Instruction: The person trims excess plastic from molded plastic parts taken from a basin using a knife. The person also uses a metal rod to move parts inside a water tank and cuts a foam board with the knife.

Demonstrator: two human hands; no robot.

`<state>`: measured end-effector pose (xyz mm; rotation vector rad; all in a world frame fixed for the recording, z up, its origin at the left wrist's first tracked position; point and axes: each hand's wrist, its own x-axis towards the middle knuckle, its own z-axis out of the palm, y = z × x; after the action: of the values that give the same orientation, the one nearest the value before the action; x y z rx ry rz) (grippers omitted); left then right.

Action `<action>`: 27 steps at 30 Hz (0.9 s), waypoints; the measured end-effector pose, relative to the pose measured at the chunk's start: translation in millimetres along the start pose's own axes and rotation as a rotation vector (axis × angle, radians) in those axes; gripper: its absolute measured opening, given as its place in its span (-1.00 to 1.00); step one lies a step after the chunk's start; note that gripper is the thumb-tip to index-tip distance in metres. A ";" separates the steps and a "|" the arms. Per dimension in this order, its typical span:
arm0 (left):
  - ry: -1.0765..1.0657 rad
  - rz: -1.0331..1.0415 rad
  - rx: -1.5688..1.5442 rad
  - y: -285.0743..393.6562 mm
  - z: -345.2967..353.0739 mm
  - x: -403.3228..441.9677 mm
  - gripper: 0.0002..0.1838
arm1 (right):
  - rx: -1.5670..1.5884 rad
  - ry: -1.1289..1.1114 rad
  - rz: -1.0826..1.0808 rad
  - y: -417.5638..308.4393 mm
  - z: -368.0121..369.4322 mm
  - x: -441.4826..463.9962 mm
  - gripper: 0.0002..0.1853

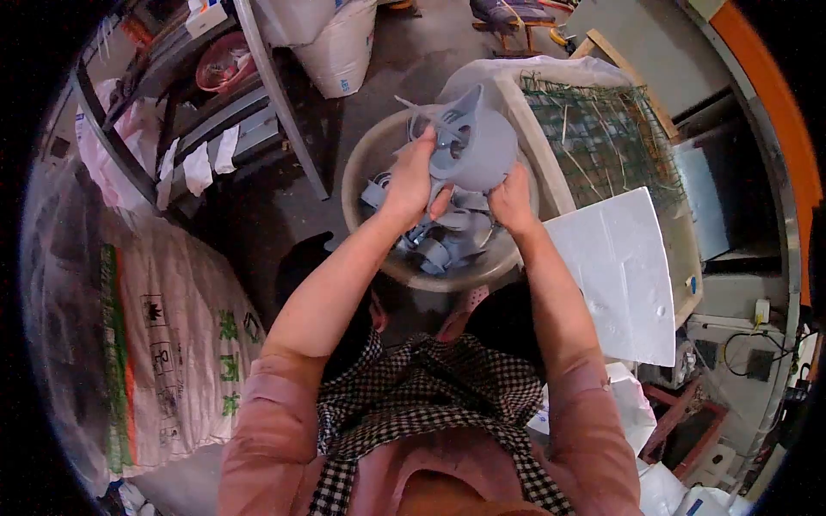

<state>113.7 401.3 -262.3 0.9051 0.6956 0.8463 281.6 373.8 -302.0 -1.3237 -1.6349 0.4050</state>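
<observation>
A grey moulded plastic part (486,142), with a round hollow body and a pointed, spout-like end, is held up over a large round basin (354,172). My left hand (411,179) grips its left side, the fingers at its open edge near thin grey strips. On the lower right side of the body, my right hand (514,199) is closed round the edge; some of its fingers are hidden behind the part. Below both hands, several loose grey plastic pieces (434,254) lie heaped in the basin.
A metal rack (284,112) stands at the left, with a red basket (225,62) on it. Large woven sacks (185,344) are at the lower left. To the right are a frame with green mesh (585,129) and a white board (615,275). White sacks (340,52) stand ahead.
</observation>
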 end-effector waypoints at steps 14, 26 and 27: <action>-0.052 -0.039 0.014 -0.7 5.4 -0.9 -0.51 | -0.340 0.080 -0.082 5.4 -7.3 -8.7 -0.76; 0.137 -0.073 0.096 -4.9 23.3 17.2 -0.55 | -0.463 0.113 -0.028 14.2 -7.9 -12.6 -0.82; 0.150 -0.073 0.104 -6.8 22.3 18.5 -0.56 | -0.467 0.109 -0.022 9.1 -8.0 -11.1 -0.82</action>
<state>143.1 406.1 -261.2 0.9095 0.9044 0.8240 292.9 364.8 -310.0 -1.6345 -1.7098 -0.0725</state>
